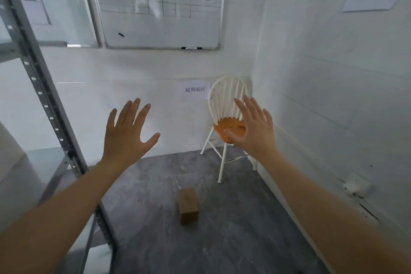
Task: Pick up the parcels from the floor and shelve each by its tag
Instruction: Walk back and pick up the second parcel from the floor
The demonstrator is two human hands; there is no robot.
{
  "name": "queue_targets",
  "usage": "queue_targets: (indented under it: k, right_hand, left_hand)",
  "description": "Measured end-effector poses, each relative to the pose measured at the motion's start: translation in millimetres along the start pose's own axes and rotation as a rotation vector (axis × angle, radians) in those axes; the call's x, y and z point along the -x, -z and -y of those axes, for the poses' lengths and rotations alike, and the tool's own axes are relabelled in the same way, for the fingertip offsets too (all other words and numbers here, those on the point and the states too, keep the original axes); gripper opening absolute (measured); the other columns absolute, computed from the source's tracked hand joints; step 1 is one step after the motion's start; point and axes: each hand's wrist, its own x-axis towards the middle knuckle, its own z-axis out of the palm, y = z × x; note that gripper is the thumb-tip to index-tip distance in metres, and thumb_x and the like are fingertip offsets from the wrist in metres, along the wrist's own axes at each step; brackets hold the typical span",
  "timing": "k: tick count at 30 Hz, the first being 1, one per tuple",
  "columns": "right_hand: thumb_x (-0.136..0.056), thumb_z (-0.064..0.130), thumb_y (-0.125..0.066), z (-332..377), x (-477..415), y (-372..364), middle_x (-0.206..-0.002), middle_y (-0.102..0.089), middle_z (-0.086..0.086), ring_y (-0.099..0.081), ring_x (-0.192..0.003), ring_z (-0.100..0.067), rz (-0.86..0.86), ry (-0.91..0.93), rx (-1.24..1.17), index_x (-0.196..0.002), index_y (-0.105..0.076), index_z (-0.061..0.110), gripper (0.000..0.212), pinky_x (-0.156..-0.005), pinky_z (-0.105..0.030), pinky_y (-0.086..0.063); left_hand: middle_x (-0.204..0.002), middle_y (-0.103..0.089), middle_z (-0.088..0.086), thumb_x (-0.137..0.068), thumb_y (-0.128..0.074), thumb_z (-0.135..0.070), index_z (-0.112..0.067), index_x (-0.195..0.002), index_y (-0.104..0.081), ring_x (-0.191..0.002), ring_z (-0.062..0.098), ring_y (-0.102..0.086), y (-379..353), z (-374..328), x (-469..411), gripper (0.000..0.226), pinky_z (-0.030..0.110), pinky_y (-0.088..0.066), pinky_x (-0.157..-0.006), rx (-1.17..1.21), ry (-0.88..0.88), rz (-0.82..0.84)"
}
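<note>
One small brown cardboard parcel [188, 205] lies on the grey floor [233, 218], low in the middle of the view. My left hand [126, 134] is raised in front of me with its fingers spread and nothing in it. My right hand [253, 128] is raised the same way, palm forward, empty, in front of the chair. Both hands are well above the parcel and apart from it. A grey metal shelf rack [44, 104] stands at the left; its upright slants across the view. No tag shows on the parcel.
A white chair with an orange seat [222, 104] stands in the far right corner. A paper sign [195, 90] is stuck on the back wall beside it. A whiteboard [160, 4] hangs above. A white wall runs along the right, with a socket [357, 186] low down.
</note>
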Motion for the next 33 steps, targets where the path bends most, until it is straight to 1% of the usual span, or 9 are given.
queue_targets:
  k: [4, 11, 13, 16, 18, 23, 26, 29, 33]
  right_hand:
    - [-0.077, 0.057, -0.051, -26.9, -45.5, -57.6, -0.159, -0.018, -0.004, -0.012, -0.147, -0.023, 0.028, -0.01, -0.007, -0.148, -0.023, 0.025, 0.083, -0.116, -0.048, -0.009]
    - [-0.08, 0.057, -0.055, -85.8, -136.5, -156.8, -0.159, -0.018, -0.002, -0.011, -0.147, -0.022, 0.114, 0.006, -0.042, -0.149, -0.021, 0.027, 0.082, -0.117, -0.045, -0.006]
    - [-0.08, 0.059, -0.053, -103.0, -156.2, -184.1, -0.158, -0.022, -0.004, -0.015, -0.146, -0.024, 0.115, -0.003, -0.046, -0.148, -0.024, 0.025, 0.081, -0.116, -0.048, -0.009]
    - [-0.074, 0.064, -0.046, -126.9, -172.3, -229.2, -0.153, -0.034, -0.008, -0.027, -0.143, -0.027, 0.124, -0.016, -0.056, -0.145, -0.033, 0.021, 0.084, -0.113, -0.055, -0.022]
    - [-0.074, 0.063, -0.046, -142.0, -178.3, -263.2, -0.153, -0.035, -0.007, -0.028, -0.142, -0.026, 0.171, -0.005, -0.049, -0.145, -0.034, 0.021, 0.084, -0.112, -0.056, -0.025]
    - [-0.075, 0.063, -0.047, -168.9, -184.4, -346.8, -0.154, -0.031, -0.006, -0.025, -0.144, -0.024, 0.253, -0.042, -0.064, -0.145, -0.032, 0.021, 0.083, -0.112, -0.052, -0.019]
    - [-0.075, 0.063, -0.048, -179.5, -178.8, -398.5, -0.154, -0.033, -0.006, -0.027, -0.143, -0.024, 0.312, -0.067, -0.058, -0.145, -0.032, 0.021, 0.083, -0.112, -0.054, -0.024]
    - [-0.076, 0.062, -0.05, -187.8, -165.3, -456.1, -0.153, -0.035, -0.007, -0.029, -0.142, -0.025, 0.369, -0.135, -0.06, -0.144, -0.032, 0.021, 0.082, -0.11, -0.053, -0.025]
    - [-0.076, 0.064, -0.044, -198.6, -131.6, -547.4, -0.155, -0.03, -0.004, -0.024, -0.144, -0.021, 0.49, -0.197, -0.075, -0.146, -0.031, 0.022, 0.083, -0.113, -0.051, -0.02]
  left_hand:
    - [-0.15, -0.034, 0.013, -0.078, -0.032, -0.06, -0.015, -0.14, -0.038, -0.138, 0.03, -0.032, -58.5, 9.3, -49.4, 0.077, 0.052, -0.019, -0.11, -0.008, -0.006, 0.026]
    - [-0.149, -0.036, 0.013, -0.078, -0.031, -0.058, -0.013, -0.139, -0.039, -0.137, 0.03, -0.033, -173.0, 18.6, -135.0, 0.076, 0.052, -0.019, -0.11, 0.004, 0.09, 0.093]
    - [-0.149, -0.036, 0.012, -0.078, -0.032, -0.058, -0.013, -0.138, -0.039, -0.136, 0.03, -0.034, -205.9, 19.8, -147.9, 0.075, 0.051, -0.02, -0.11, 0.004, 0.102, 0.11]
    - [-0.149, -0.037, 0.013, -0.077, -0.033, -0.058, -0.012, -0.138, -0.04, -0.136, 0.031, -0.035, -255.5, 23.9, -158.2, 0.076, 0.052, -0.021, -0.109, 0.007, 0.108, 0.166]
    - [-0.148, -0.038, 0.014, -0.077, -0.034, -0.058, -0.012, -0.138, -0.04, -0.135, 0.032, -0.036, -287.9, 28.3, -163.4, 0.076, 0.053, -0.022, -0.108, 0.012, 0.108, 0.203]
    - [-0.146, -0.039, 0.017, -0.077, -0.036, -0.056, -0.01, -0.137, -0.041, -0.134, 0.034, -0.037, -371.8, 45.1, -176.1, 0.075, 0.055, -0.023, -0.108, 0.035, 0.113, 0.274]
    - [-0.147, -0.039, 0.016, -0.077, -0.037, -0.055, -0.01, -0.137, -0.041, -0.135, 0.033, -0.035, -423.1, 55.2, -178.7, 0.076, 0.054, -0.022, -0.108, 0.063, 0.127, 0.326]
    - [-0.146, -0.039, 0.016, -0.078, -0.037, -0.055, -0.01, -0.137, -0.04, -0.134, 0.032, -0.035, -478.5, 62.9, -171.3, 0.075, 0.052, -0.019, -0.11, 0.101, 0.133, 0.379]
    - [-0.146, -0.04, 0.016, -0.079, -0.037, -0.056, -0.011, -0.138, -0.041, -0.134, 0.032, -0.036, -560.9, 66.5, -141.8, 0.074, 0.047, -0.016, -0.111, 0.132, 0.157, 0.432]
